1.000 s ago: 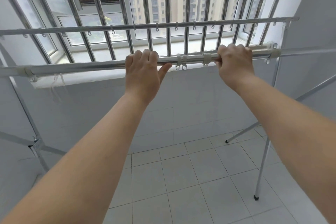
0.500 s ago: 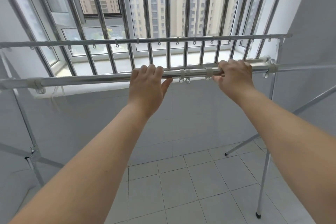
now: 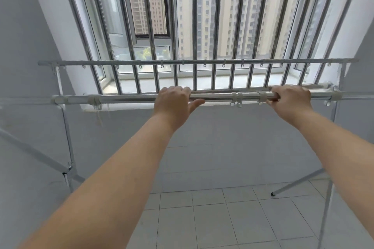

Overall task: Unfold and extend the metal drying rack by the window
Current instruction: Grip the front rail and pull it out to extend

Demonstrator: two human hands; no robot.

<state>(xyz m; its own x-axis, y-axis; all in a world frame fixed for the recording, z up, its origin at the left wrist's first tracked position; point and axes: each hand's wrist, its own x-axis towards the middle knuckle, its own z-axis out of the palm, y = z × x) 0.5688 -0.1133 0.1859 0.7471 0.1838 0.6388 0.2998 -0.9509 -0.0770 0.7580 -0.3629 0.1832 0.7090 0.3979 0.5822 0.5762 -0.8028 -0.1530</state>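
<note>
The metal drying rack stands under the barred window. Its near top rail runs across the middle of the view, with white plastic clip rings on it. A thinner far rail runs parallel behind it, closer to the window. My left hand lies over the near rail at its middle, fingers curled on top and thumb out below. My right hand is wrapped around the same rail near its right end. Crossed legs hold up the left end.
Vertical window bars and the sill sit just behind the far rail. Grey walls close in on both sides. A slanted rack leg with a black foot rests on the white tiled floor at right, beside an upright leg.
The view has tilted upward and pulled back, so the rails sit lower in frame and both rack ends show. Both hands stay on the near rail, farther apart than before.
</note>
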